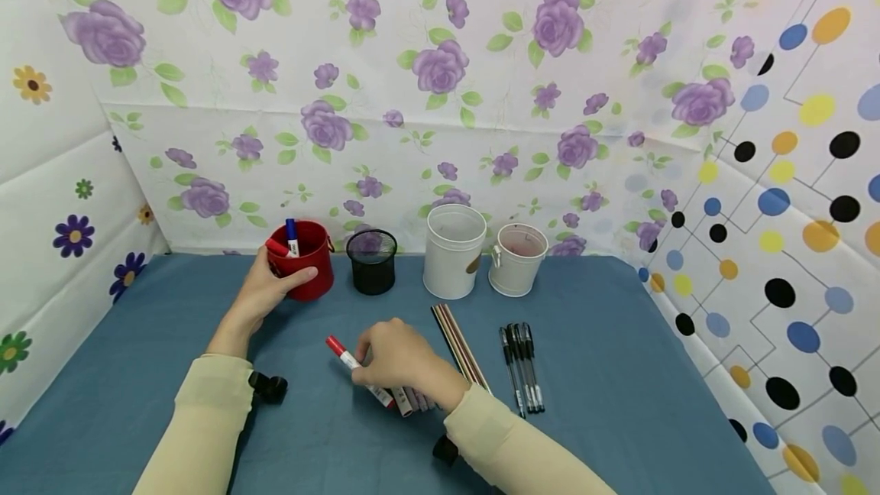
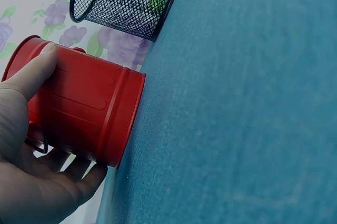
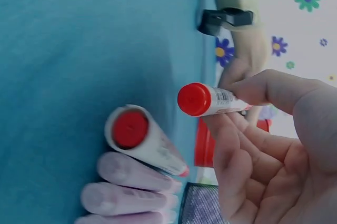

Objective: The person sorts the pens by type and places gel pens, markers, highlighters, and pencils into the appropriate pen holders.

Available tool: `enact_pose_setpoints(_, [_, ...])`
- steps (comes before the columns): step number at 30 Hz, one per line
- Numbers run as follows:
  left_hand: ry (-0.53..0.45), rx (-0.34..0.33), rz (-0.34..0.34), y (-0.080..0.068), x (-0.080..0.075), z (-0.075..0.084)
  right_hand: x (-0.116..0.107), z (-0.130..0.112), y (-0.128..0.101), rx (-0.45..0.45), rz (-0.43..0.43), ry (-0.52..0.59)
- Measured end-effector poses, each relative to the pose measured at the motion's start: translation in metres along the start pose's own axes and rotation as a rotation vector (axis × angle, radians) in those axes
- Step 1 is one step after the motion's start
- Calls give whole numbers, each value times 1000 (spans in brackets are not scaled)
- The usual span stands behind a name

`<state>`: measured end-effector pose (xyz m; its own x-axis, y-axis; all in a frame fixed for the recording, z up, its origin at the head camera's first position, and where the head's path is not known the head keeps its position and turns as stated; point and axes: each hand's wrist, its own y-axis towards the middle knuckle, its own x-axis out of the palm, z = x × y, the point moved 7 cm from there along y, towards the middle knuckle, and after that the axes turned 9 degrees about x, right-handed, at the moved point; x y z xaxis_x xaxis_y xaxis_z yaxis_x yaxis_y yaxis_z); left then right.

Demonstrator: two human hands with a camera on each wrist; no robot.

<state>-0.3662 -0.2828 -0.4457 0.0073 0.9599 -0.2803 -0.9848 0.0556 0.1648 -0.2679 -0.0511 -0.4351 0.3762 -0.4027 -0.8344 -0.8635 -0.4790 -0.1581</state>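
My left hand [image 1: 283,272] grips a red cup [image 1: 311,266] at the back left of the blue table; the left wrist view shows the thumb and fingers of this hand [image 2: 71,116] curled round the red cup [image 2: 89,111]. A blue-capped marker [image 1: 292,237] and a red one stand in the cup. My right hand [image 1: 366,363] pinches a white marker with a red cap [image 1: 341,352], lifted slightly off the table. In the right wrist view the right hand [image 3: 225,106] holds that marker [image 3: 208,100] between thumb and finger. More markers [image 3: 142,140] lie on the table under the hand.
A black mesh cup [image 1: 371,262], a white cup [image 1: 454,252] and a small white bucket [image 1: 517,260] stand in a row right of the red cup. Several thin brown sticks [image 1: 459,344] and black pens [image 1: 522,361] lie to the right. Patterned walls enclose the table.
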Motion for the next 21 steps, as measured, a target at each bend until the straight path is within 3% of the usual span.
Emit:
enact_pose_setpoints(6, [44,8,15,9,-3,-24,-14,-1,6,-49,16,113])
enact_pose_setpoints(10, [58,10,21,12,-4,-31,-19,0,9,-69,28,164])
enact_pose_setpoints(18, [48,12,20,10,-4,-29,-29,-1,14,-88,39,304])
enact_pose_setpoints(21, [36,8,12,7,-3,-19,-33,-1,14,-97,69,341])
